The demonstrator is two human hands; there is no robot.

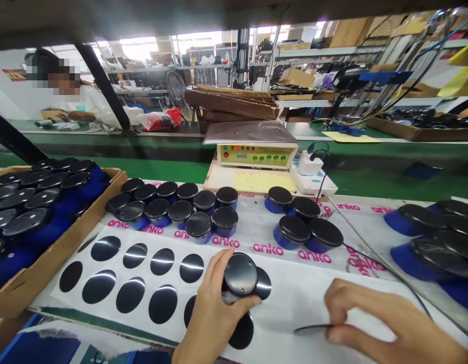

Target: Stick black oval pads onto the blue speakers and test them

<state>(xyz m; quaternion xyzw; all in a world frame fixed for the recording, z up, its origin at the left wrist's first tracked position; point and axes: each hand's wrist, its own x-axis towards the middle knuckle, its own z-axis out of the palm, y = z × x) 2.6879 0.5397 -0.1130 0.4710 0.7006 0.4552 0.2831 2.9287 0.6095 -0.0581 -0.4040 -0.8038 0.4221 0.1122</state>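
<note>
Head view shows the left hand [215, 306] with its grip closed around a round cap [240, 273], above the sheet [283, 316]; the right hand [412, 326] pinches a thin piece [312, 327], apart from it. Holding both seems the present step; next calls for steady fingers.

Bright light is admitted through washed-out windows [203, 39] at eleven o'clock. Glare is streaked across glossy black discs [162, 304] at seven. At four, the right hand [412, 323] is slightly blurred; at three, black-lidded blue canisters [442, 259] are stretched; at twelve, the overhead beam [219, 12] is left dim, unfocused.
</note>
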